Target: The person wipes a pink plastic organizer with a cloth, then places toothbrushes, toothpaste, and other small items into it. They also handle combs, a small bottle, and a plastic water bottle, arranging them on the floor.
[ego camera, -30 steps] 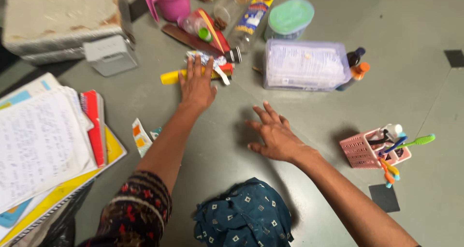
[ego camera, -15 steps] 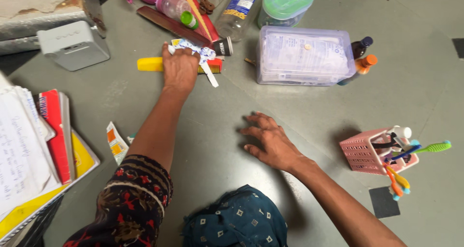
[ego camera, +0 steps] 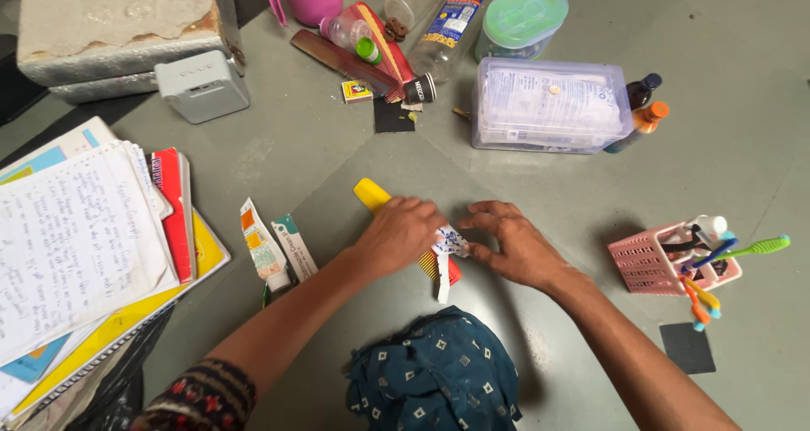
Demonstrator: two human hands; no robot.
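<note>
Left hand (ego camera: pixel 398 233) clenches the yellow comb (ego camera: pixel 373 195) on the floor (ego camera: pixel 337 153); right hand (ego camera: pixel 515 245), released, touches the crumpled wrapper (ego camera: pixel 447 244); both lie unsorted.

Both hands low and close together, left hand (ego camera: pixel 396 235) curled, right hand (ego camera: pixel 516 247) fingers spread.

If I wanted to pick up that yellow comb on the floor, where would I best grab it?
Probably by the bare yellow handle end, coming from the upper left. The comb lies flat, and that end sticks out free beyond the left hand, which covers its middle. The toothed end sits under a crumpled wrapper beside the right hand.
</note>
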